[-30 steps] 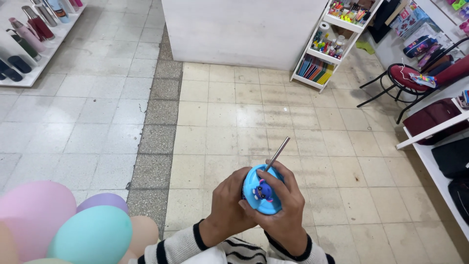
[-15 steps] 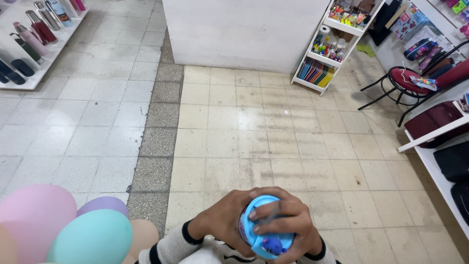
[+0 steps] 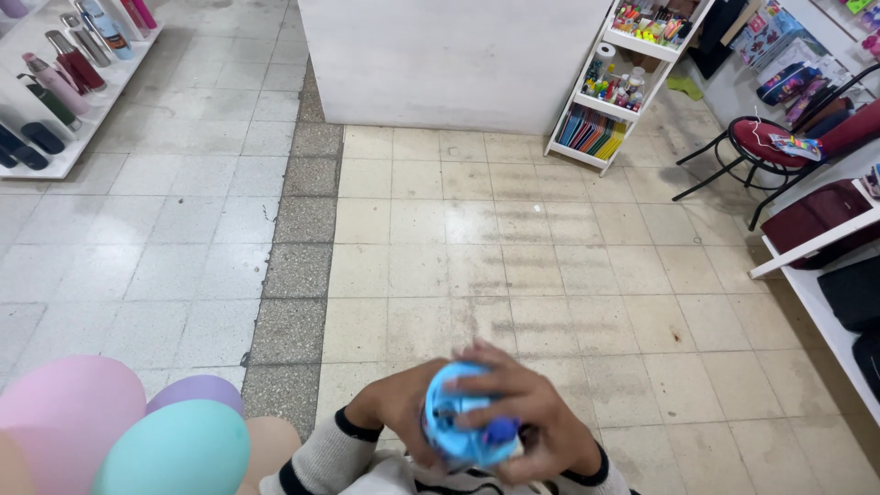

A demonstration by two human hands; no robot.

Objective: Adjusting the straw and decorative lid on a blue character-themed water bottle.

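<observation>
A round light-blue object [image 3: 458, 417] with a dark-blue part at its lower right sits low in the head view, held between both hands. My left hand [image 3: 390, 420] cups it from the left and from behind. My right hand [image 3: 527, 422] wraps over it from the right, fingers spread across its front. Both wrists wear grey sleeves with black cuffs. What kind of object it is stays unclear, since the fingers cover much of it.
Pastel balloons [image 3: 119, 431] fill the lower left corner. A white counter [image 3: 449, 55] stands ahead, a white shelf of stationery [image 3: 623, 82] beside it. Bottles line a low shelf [image 3: 55, 82] at far left. A red chair [image 3: 770, 147] and bags stand at right.
A thin stick stood up from the blue object a second ago and is gone from sight. Both hands have closed further round the object and lowered it slightly.
</observation>
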